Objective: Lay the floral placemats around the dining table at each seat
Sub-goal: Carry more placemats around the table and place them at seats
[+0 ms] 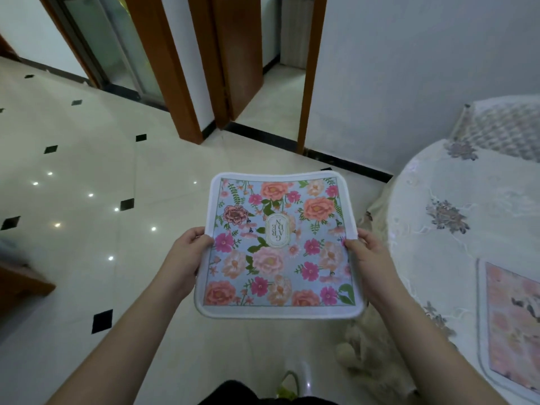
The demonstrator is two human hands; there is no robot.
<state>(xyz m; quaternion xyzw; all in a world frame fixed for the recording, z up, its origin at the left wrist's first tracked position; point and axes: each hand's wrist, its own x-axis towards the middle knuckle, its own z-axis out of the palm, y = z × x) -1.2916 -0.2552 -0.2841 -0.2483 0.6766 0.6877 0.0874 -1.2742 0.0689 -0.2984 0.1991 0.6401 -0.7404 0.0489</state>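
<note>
I hold a floral placemat [279,247] flat in front of me above the floor; it is light blue with pink and orange flowers, a white border and an oval "GARDEN" label. My left hand [190,252] grips its left edge and my right hand [369,258] grips its right edge. The round dining table [432,229], covered in a white embroidered cloth, stands at my right. A second placemat [508,325], pinkish and blurred, lies on the table near its front edge. A third, paler placemat [505,130] lies at the table's far side.
Glossy cream floor tiles [87,171] with small black diamonds stretch to the left. Wooden door frames [187,83] and an open doorway stand ahead. A dark wooden piece of furniture [20,282] sits at the left edge. The fringed tablecloth hem [368,355] hangs near my feet.
</note>
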